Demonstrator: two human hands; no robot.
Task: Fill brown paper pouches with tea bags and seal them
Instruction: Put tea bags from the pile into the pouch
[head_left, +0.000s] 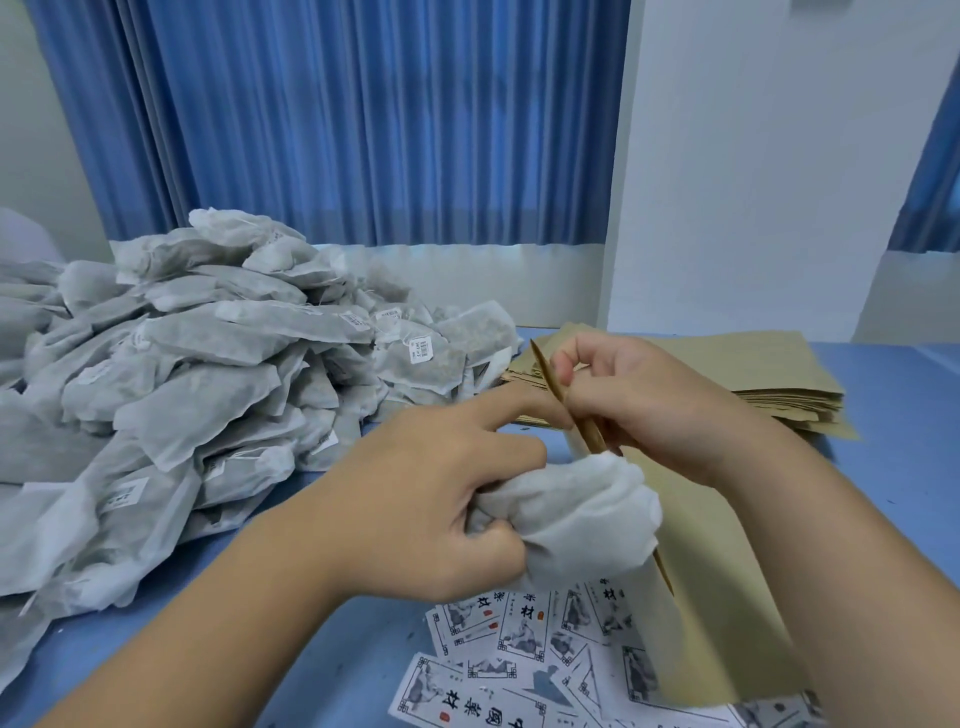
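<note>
- We're mid-fill here: our left hand (431, 509) is clenched round a tea bag (576, 514), stuffing it into the mouth of the brown pouch (727, 587).
- Our right hand (654, 405) pinches the pouch's top edge to hold it open, over the printed labels (519, 639).
- Next, we reckon: shove the bag fully in, then seal.

A small packing workroom: a blue table (909, 467) holds heaped tea bags (197, 374) left of the left hand (415, 509), stacked brown paper pouches (779, 379) beyond the right hand (660, 405), and printed labels (519, 675) beneath both.
</note>
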